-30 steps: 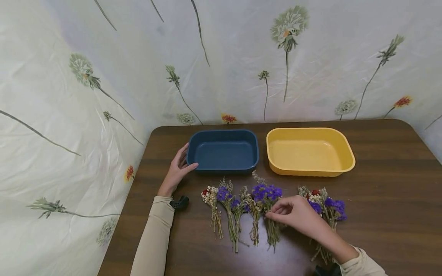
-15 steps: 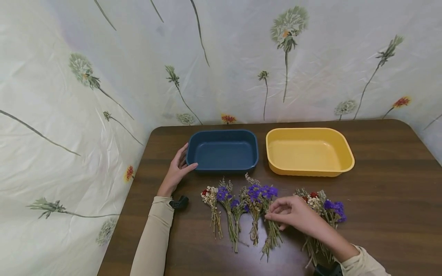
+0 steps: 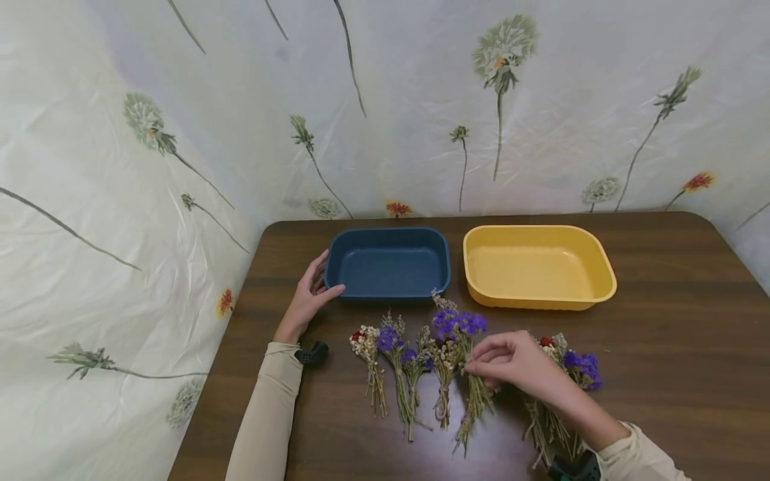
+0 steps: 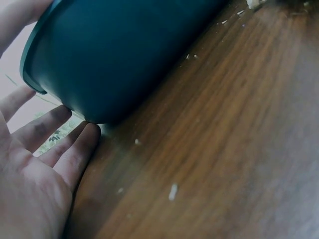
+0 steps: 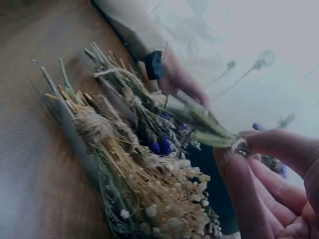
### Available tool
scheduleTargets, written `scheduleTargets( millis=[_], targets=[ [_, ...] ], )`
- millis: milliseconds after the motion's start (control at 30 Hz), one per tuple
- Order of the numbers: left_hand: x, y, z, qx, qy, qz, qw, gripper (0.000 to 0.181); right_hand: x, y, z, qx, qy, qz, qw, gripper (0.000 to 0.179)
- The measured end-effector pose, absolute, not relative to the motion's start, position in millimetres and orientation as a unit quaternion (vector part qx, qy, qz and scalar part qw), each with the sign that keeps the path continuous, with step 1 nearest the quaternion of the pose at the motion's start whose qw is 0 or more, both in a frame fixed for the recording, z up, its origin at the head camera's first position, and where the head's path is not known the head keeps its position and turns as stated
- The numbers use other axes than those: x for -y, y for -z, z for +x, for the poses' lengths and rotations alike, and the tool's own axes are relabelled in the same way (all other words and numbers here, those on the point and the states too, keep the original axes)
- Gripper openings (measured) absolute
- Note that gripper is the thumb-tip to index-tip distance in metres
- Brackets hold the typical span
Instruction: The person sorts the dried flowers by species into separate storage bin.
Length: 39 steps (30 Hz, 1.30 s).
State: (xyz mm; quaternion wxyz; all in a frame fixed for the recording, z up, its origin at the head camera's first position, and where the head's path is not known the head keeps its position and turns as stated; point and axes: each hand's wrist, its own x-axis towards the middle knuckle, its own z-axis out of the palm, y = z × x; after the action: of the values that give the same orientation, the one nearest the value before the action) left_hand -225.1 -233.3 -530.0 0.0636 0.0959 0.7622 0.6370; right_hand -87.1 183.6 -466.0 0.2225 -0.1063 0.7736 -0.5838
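Observation:
My right hand pinches a bunch of dried purple flowers between thumb and fingers. In the right wrist view, its stems point left from the fingertips, near a twine tie. My left hand rests on the left end of a dark blue tray, thumb at the front rim. Its fingers lie nearly straight against the outer wall in the left wrist view. Left of the held bunch lie several tied bunches, among them a white-and-red one, a purple one and a cream one.
A yellow tray stands right of the blue one. More bunches with purple and red flowers lie partly under my right forearm. Small white crumbs dot the wooden table. A flower-patterned sheet hangs behind and at left.
The purple bunch has tilted, stem ends swinging toward me and left. My right hand has since risen slightly with it. Stems under the right forearm have shifted left. The left hand stays put.

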Motion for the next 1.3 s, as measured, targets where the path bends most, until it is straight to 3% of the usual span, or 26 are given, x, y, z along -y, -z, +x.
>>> scheduleTargets(
  millis=[400, 1300],
  targets=[
    [233.0, 528.0, -224.6, -0.754, -0.646, 0.089, 0.079, 0.082, -181.0, 449.9, -108.2, -0.800, 0.551, -0.107, 0.212, 0.037],
    [234.4, 524.3, -225.1, -0.754, -0.644, 0.093, 0.088, 0.083, -145.1, 429.7, -189.2, -0.818, 0.520, -0.114, 0.220, 0.035]
  ],
)
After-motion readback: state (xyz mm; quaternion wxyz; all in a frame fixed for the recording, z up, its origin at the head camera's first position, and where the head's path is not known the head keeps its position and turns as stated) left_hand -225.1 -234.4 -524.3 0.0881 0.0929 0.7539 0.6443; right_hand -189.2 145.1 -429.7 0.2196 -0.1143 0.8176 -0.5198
